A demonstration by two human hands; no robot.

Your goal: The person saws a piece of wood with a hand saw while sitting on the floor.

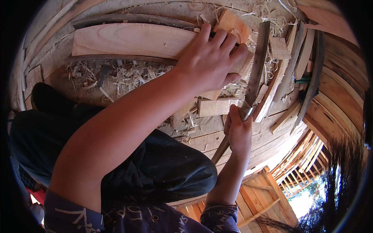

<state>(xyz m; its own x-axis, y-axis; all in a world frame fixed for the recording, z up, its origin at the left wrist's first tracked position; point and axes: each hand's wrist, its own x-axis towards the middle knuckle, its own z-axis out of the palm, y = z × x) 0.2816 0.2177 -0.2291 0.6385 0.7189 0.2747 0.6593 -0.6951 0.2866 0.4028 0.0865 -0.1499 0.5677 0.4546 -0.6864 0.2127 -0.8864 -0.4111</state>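
Observation:
A long pale wooden board (pixel 128 39) lies crosswise at the far side. My left hand (pixel 213 58) holds its right end from above, fingers bent over the far edge and thumb pointing right. In my closed right hand (pixel 237 130) is the handle of a handsaw, whose metal blade (pixel 259 62) points away from me. The blade's teeth face left, close to the board's right end. Whether they touch the wood cannot be seen clearly. Beyond my left fingers sits an orange-brown wood block (pixel 233 25). A short pale offcut (pixel 217 106) lies between my hands.
Curly wood shavings (pixel 116 75) cover the plank floor near the board. Several narrow strips (pixel 276 87) lie right of the saw, with stacked planks (pixel 345 77) farther right. My dark-trousered bent leg (pixel 171 163) is below my left forearm. A slatted opening (pixel 307 171) shows at lower right.

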